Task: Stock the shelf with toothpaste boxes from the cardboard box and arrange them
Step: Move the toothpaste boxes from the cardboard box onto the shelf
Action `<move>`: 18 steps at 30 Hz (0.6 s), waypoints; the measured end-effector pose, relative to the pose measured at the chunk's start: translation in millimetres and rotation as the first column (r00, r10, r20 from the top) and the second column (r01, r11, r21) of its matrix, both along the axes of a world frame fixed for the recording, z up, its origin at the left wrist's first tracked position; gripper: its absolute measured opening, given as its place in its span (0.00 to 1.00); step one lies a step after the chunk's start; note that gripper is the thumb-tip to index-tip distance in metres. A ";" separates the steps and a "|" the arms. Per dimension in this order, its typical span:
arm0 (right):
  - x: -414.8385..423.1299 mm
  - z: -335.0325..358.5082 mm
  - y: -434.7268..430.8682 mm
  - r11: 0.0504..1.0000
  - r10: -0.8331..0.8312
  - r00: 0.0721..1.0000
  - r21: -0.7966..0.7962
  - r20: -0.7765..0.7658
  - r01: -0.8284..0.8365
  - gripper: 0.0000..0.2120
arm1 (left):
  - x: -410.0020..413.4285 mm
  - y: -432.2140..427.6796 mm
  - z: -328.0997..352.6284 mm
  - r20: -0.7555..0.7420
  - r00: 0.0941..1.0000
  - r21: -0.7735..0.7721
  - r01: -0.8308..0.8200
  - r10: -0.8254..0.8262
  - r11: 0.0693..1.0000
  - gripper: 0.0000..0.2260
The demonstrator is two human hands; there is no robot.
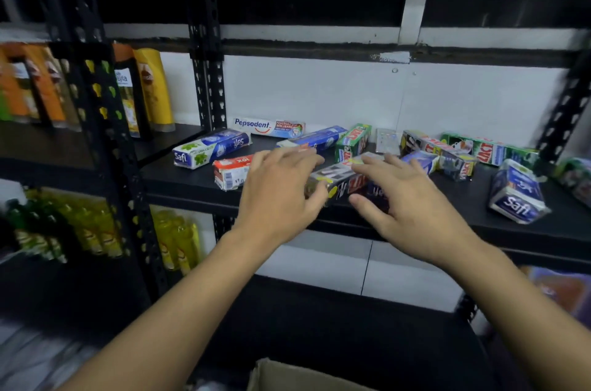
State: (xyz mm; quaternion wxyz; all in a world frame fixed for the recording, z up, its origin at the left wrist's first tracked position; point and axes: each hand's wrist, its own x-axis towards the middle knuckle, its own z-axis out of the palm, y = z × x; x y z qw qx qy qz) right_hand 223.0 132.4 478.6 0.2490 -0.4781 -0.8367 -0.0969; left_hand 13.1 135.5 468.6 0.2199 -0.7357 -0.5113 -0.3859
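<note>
Cardboard box (287, 378) mostly beyond the bottom edge.

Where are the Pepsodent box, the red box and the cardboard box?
Pepsodent box (268, 127): head view, on its printed front face.
red box (232, 168): head view, on its top face.
cardboard box (287, 378): head view, on its open flap.
</note>
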 end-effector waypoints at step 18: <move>15.2 -294.9 -91.7 0.925 -0.059 0.998 -0.376 0.000 0.055 0.20 | -16.0 -97.5 -280.7 -0.213 0.974 -0.558 -0.055 -0.079 0.828 0.18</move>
